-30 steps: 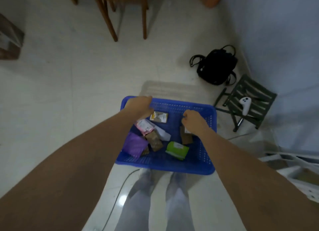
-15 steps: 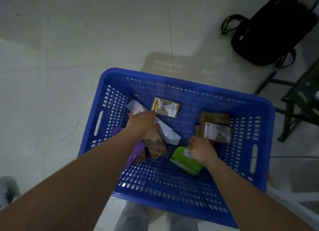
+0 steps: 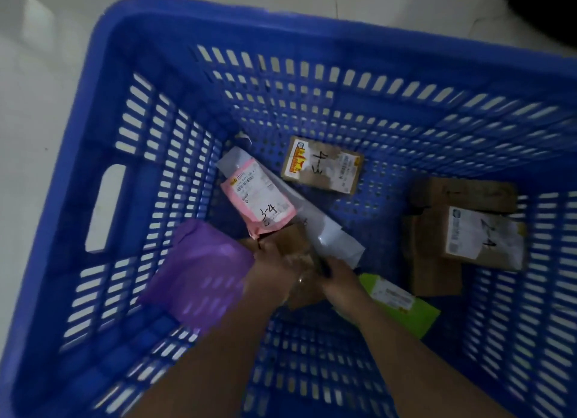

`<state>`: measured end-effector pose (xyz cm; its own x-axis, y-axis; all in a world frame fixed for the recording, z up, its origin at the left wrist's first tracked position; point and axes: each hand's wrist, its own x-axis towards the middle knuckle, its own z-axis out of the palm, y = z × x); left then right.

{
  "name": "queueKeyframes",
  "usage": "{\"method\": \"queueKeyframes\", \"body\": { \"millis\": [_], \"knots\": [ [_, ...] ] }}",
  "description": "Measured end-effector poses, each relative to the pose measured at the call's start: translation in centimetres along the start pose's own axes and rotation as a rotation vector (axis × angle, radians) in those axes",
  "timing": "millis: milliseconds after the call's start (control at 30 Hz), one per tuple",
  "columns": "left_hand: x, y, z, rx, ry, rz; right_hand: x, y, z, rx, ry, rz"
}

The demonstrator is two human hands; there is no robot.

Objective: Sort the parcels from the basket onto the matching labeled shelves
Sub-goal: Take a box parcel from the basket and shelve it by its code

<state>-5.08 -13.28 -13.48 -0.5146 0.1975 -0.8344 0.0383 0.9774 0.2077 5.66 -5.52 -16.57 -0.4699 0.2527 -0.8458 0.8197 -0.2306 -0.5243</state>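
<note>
hands (image 3: 307,277) on brown parcel (image 3: 293,242), blue basket (image 3: 103,111)

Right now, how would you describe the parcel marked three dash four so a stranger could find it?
Look inside the blue basket, toward its left wall. The pink mailer lies on a white envelope, above the purple bag. It alone is pink, with 3-4 handwritten.

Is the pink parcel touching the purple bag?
Apart. In the head view, a dark strip of blue basket floor shows between the pink parcel and the purple bag.
</note>
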Motion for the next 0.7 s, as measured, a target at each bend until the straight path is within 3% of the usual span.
{"method": "queueKeyframes", "body": {
  "millis": [133,300,467,600,700],
  "knots": [
    [0.3,0.8,1.4,-0.076,0.072,-0.082,1.3,0.1,2.1,0.234,0.040,0.061],
    [-0.6,0.9,2.1,-0.286,0.048,-0.212,-1.3,1.1,3.3,0.168,0.110,0.016],
    [-3.7,0.8,0.3,-0.347,0.014,-0.082,-5.6,-0.6,1.6,0.278,0.081,0.082],
    [-7.7,1.7,-3.8,-0.376,0.119,0.013,-11.9,-6.2,-1.8,0.398,0.022,0.129],
    [-12.9,4.8,-8.4,-0.495,0.101,0.097,-16.3,-10.8,-4.6,0.441,-0.016,0.109]
  ]
}}
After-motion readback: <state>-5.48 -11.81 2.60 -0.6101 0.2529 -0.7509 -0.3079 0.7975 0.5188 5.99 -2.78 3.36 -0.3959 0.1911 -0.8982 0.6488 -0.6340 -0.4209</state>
